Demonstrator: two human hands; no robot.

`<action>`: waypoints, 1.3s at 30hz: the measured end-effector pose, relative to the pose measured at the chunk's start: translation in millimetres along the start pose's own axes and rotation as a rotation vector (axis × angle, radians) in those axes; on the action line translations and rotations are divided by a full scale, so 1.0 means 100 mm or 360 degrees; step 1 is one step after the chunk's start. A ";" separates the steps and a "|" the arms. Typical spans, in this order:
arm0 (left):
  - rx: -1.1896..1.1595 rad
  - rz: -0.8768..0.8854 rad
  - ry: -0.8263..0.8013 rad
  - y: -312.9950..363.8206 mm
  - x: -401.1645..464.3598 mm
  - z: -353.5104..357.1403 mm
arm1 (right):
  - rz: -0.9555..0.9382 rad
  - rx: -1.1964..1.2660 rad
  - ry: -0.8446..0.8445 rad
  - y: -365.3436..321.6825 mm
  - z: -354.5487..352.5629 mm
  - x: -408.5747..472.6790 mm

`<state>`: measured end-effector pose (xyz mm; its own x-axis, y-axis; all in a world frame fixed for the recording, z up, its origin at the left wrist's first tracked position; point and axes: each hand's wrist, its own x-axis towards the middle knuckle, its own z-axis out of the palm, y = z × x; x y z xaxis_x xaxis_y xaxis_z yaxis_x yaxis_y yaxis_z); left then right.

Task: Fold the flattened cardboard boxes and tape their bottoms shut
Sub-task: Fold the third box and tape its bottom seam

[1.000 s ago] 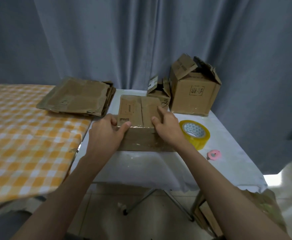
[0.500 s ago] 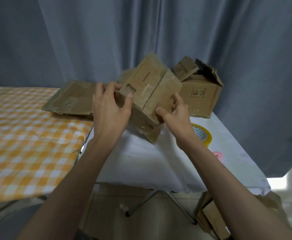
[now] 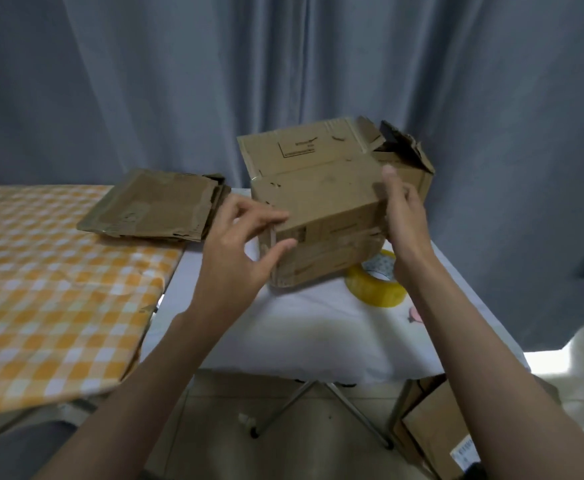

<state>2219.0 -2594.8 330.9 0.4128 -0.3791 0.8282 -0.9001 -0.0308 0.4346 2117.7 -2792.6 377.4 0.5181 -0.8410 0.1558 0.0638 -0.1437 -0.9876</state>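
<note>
Folded box held up and turned between both hands over the white surface.

The box (image 3: 321, 209) is raised, tilted, above the surface (image 3: 304, 327), in front of a finished box (image 3: 412, 168) at the far edge. The left hand (image 3: 238, 251) pinches its near left corner with thumb and fingers (image 3: 276, 216); the right hand (image 3: 405, 216) grips its right end. The step appears to be turning the box bottom-up. The next move likely calls for the tape roll (image 3: 375, 285), lying just under the right hand. Flattened boxes (image 3: 155, 206) wait at far left.
</note>
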 end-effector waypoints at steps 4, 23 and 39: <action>-0.0330 -0.1013 -0.0017 0.05 -0.07 0.10 | -0.0132 -0.0016 0.0095 0.11 -0.01 0.00; 0.0137 -0.1110 -0.0379 -0.47 -0.37 -0.30 | 0.0458 -0.0262 -0.0489 0.66 0.19 -0.06; 0.0126 -0.1077 -0.0100 -0.79 0.07 -0.06 | -0.0251 -0.0452 -0.0188 0.52 0.46 -0.34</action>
<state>2293.4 -2589.7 304.3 0.8815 -0.3052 0.3603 -0.4552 -0.3467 0.8201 2143.1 -2747.4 319.7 0.6170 -0.7331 0.2863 -0.0805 -0.4206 -0.9036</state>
